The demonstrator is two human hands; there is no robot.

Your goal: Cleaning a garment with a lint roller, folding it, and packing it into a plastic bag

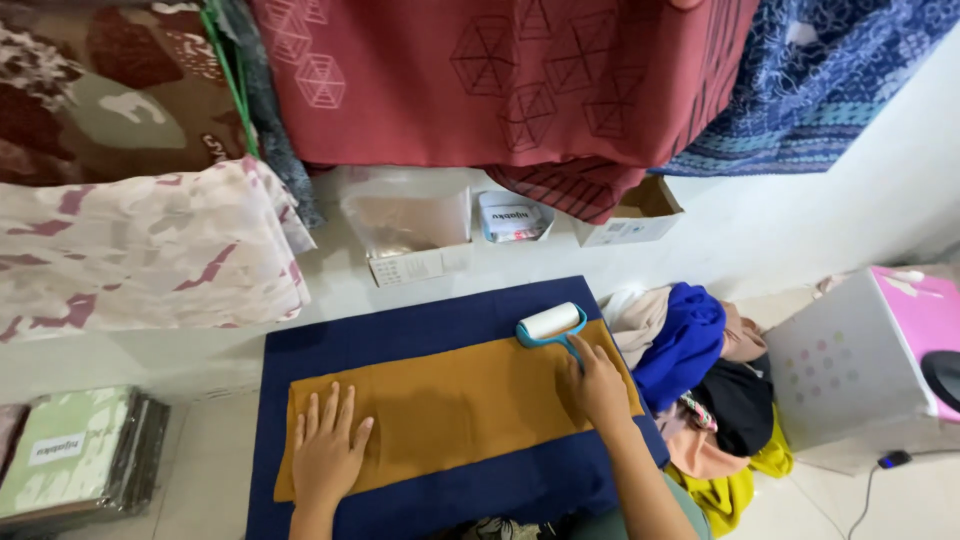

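A mustard-brown cloth lies flat on a dark blue mat on the floor. My left hand rests palm down on the cloth's left part, fingers spread. My right hand grips the teal handle of a lint roller, whose white roll sits at the cloth's far right corner.
A pile of coloured cloths lies right of the mat, beside a white and pink box. Patterned fabrics hang above. Small boxes stand against the wall. Packaged cloths are stacked at the left.
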